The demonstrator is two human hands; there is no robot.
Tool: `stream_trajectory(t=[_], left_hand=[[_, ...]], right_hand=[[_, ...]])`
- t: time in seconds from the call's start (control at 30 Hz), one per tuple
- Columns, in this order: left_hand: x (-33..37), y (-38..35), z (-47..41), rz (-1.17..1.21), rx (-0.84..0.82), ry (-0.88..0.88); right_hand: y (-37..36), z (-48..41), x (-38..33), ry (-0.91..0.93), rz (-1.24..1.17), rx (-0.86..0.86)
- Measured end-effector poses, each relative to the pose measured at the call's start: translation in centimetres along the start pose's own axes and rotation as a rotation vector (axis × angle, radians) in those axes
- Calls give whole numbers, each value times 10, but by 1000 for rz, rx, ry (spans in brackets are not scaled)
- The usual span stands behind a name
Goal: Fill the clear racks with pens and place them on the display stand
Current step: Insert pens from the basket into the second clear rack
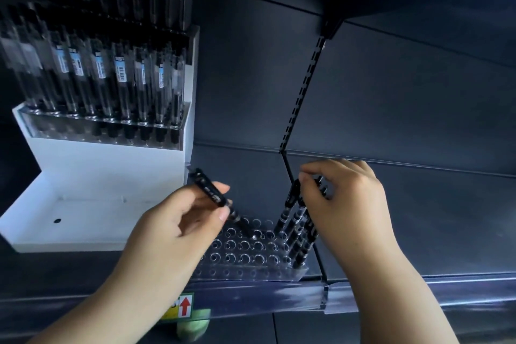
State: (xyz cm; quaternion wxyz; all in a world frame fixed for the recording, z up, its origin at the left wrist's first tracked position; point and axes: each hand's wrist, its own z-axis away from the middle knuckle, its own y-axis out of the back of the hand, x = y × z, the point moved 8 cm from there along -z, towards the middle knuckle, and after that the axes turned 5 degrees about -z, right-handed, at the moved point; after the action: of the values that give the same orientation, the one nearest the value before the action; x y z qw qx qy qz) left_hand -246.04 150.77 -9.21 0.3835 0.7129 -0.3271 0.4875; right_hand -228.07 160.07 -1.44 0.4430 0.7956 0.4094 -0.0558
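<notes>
On the dark shelf lies a clear plastic rack drilled with rows of round holes (pixel 245 253), most of them empty. The person's left hand (pixel 178 229) pinches a single black pen with a white printed label (pixel 216 198) between thumb and fingers, the pen slanting down to the right with its tip at one of the holes near the rack's middle. The right hand (pixel 343 204) is closed over the tops of a small cluster of black pens (pixel 300 229) that stand leaning in the holes at the rack's right end; the fingers curl round their upper ends. Just to the left of the rack stands a white stepped display stand (pixel 106 165); its upper tier carries another clear rack filled with upright clear-barrelled pens with blue and white labels (pixel 111 86), while its lower tray is bare apart from a small dark dot. More pens hang blurred above it. A black slotted upright strip (pixel 303 92) runs down the dark back panel behind the hands. On the shelf's front edge a yellow and white sticker with a red arrow (pixel 181 306) shows beneath the left wrist.
</notes>
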Motion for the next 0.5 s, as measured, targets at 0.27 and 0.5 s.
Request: stream_trajectory(t=[0.27, 0.5], left_hand=[[47, -61, -23, -225, -68, -222], [45, -82, -25, -387, -79, -344]], right_hand=[[17, -1, 9, -27, -53, 58], [23, -3, 18, -75, -80, 70]])
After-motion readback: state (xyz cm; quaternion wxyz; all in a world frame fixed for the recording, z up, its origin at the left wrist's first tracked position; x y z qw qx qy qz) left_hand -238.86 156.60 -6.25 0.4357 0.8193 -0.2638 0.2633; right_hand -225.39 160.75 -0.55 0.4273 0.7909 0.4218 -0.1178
